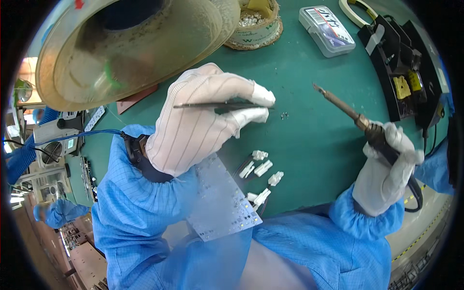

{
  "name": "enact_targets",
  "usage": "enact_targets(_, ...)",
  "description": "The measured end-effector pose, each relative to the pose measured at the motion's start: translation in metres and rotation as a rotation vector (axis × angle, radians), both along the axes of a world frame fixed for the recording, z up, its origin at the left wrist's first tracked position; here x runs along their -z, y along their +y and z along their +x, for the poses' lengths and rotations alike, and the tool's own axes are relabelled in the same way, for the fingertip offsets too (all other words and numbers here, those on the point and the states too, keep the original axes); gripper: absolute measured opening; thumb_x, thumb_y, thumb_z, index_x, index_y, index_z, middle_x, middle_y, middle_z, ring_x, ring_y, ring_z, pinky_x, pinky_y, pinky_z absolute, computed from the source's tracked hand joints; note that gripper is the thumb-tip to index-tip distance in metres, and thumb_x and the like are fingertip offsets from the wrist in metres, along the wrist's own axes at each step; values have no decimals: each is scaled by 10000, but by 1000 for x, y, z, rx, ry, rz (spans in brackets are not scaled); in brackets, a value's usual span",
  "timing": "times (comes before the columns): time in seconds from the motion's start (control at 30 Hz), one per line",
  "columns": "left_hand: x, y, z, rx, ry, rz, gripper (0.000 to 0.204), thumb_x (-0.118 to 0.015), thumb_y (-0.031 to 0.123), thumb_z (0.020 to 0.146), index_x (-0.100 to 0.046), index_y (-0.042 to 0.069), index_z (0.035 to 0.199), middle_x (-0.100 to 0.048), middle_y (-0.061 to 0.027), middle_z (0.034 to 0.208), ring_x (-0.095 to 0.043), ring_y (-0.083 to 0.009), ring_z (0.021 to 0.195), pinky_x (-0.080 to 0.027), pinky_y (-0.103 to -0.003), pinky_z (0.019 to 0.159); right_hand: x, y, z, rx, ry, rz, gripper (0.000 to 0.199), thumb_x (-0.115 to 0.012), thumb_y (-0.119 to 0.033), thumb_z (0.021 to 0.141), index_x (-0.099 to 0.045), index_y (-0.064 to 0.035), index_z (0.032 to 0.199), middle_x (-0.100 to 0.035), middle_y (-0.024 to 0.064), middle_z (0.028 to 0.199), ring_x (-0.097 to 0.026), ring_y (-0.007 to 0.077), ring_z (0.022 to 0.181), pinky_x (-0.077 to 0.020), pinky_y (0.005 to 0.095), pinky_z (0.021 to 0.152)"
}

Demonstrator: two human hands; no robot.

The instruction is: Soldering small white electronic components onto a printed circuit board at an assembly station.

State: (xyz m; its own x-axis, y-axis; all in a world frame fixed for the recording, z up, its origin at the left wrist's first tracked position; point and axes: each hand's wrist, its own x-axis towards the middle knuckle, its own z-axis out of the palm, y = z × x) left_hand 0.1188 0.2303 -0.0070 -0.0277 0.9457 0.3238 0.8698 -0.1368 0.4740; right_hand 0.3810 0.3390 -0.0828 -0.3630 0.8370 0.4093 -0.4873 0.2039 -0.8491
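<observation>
My left hand [198, 121], in a white striped glove, is closed on dark tweezers [205, 105] above the green mat [309, 159]. Whether the hidden tips grip anything cannot be made out. Several tiny parts [284, 116] lie on the mat just right of its fingertips. To the right, my right hand [386, 169], gloved in white, grips a soldering iron [345, 106] by its dark handle, the tip slanting up and left in mid-air. Below my left hand is a white circuit board [224, 203] with small yellowish parts. White connectors [263, 167] on dark wires lie beside it.
A large translucent fume hood [145, 72] rises at upper left. Behind stand a tape-wrapped round container [256, 31] and a clear plastic box [328, 31]. A black soldering iron stand [394, 67] with a yellow sponge is at far right. People in blue work at the left.
</observation>
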Motion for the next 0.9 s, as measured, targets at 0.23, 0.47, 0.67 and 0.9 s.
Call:
enact_targets(0.23,12,15,-4,174,-49,32,329,-832,100,560,-723,110,871,-712,-40,865,-608,-201,724,-495,-310,662,-3,10,13,-131,-64,108,572,-441,-557,949,-653,-34,1046,-525,102,823,-519,221,818,-360,195,548)
enact_targets(0.47,12,11,-13,157,-105,12,354,-846,90,536,-722,113,866,-708,-38,857,-606,-201,720,-496,-318,647,-9,-2,-2,-71,-35,34,572,-459,-585,927,-666,-60,1025,-495,43,812,-517,261,879,-353,191,528)
enact_targets(0.67,10,6,-9,93,-59,26,354,-851,86,532,-722,107,861,-699,-47,831,-609,-200,708,-494,-313,630,-5,-1,1,-84,-40,80,567,-448,-584,930,-671,-70,1017,-530,34,851,-530,258,898,-378,204,536)
enact_targets(0.9,11,4,-6,57,-70,-2,361,-853,95,528,-726,107,865,-676,-52,810,-600,-203,701,-485,-313,625,-8,-1,5,-83,-82,52,554,-423,-580,938,-656,-81,998,-543,68,877,-563,307,932,-419,235,485)
